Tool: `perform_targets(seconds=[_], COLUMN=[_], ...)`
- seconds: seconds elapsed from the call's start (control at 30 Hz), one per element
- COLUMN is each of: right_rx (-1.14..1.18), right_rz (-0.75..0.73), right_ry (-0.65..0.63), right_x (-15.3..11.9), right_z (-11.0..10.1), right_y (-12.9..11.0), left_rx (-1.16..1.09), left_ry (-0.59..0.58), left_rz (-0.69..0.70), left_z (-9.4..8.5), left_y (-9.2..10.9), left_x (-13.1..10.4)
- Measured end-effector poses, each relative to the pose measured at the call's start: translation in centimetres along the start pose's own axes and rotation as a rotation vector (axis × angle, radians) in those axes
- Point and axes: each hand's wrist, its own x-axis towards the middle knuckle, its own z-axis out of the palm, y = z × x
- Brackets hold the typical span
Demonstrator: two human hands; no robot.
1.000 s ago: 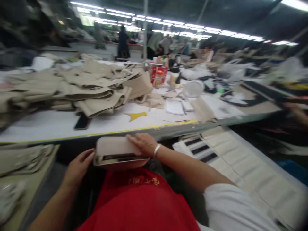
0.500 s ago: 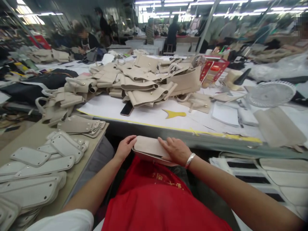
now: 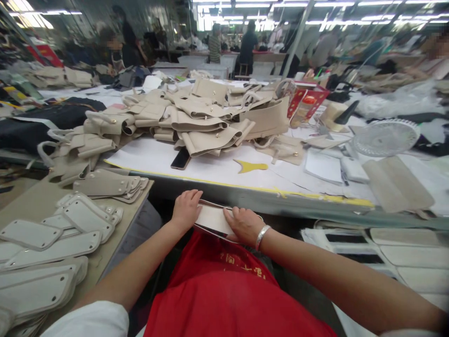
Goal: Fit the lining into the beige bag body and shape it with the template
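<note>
Both my hands hold a small beige leather bag piece (image 3: 213, 219) with a dark edge, just above my red apron (image 3: 224, 290) and below the table's front edge. My left hand (image 3: 185, 209) grips its left end with fingers curled over the top. My right hand (image 3: 244, 225), with a silver bracelet at the wrist, presses on its right part. The piece lies roughly flat between them.
The white worktable (image 3: 224, 175) ahead carries a heap of beige bag parts (image 3: 203, 119), a black phone (image 3: 180, 159), a yellow cut-out (image 3: 251, 165), a red carton (image 3: 304, 104) and a small fan (image 3: 386, 136). Flat panels (image 3: 52, 234) are stacked at left; more panels (image 3: 386, 243) lie at right. People work behind.
The view has swung left and steadied. My left hand has closed on the piece's left end, and both hands have drawn nearer each other over it.
</note>
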Motion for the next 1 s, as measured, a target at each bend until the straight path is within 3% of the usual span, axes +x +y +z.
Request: perform_targets(seconds=[0.07, 0.13, 0.2, 0.3, 0.43, 0.53, 0.6, 0.8, 1.0], right_rx=[0.031, 0.114, 0.306, 0.789, 1.489, 1.811, 1.834, 1.42, 1.657], right_rz=[0.009, 0.002, 0.004, 0.163, 0.531, 0.541, 0.517, 0.503, 0.409], right_ry=[-0.001, -0.018, -0.03, -0.032, -0.258, -0.284, -0.246, -0.243, -0.201], right_x=[0.2, 0.1, -0.5, -2.6, -6.6, -8.6, -8.9, -7.3, -7.2], right_z=[-0.1, -0.3, -0.5, -0.2, 1.8, 3.7, 4.8, 6.7, 7.1], right_y=[0.0, 0.8, 2.5, 5.8, 9.3, 9.9, 9.3, 6.3, 7.7], left_rx=[-0.045, -0.147, -0.205, -0.175, -0.061, 0.054, 0.108, 0.086, 0.027], left_ry=[-0.041, -0.154, -0.265, -0.327, -0.359, -0.382, -0.402, -0.423, -0.433], left_rz=[0.145, 0.29, 0.344, 0.324, 0.441, 0.578, 0.635, 0.729, 0.652], left_z=[0.0, 0.2, 0.4, 0.2, -0.1, 0.0, 0.2, 0.2, 0.3], left_y=[1.7, 3.4, 4.3, 4.2, 3.7, 4.5, 5.1, 5.3, 4.4], left_x=[-0.4, -1.0, -1.4, -1.8, -1.9, -1.5, -1.1, -0.1, -0.3])
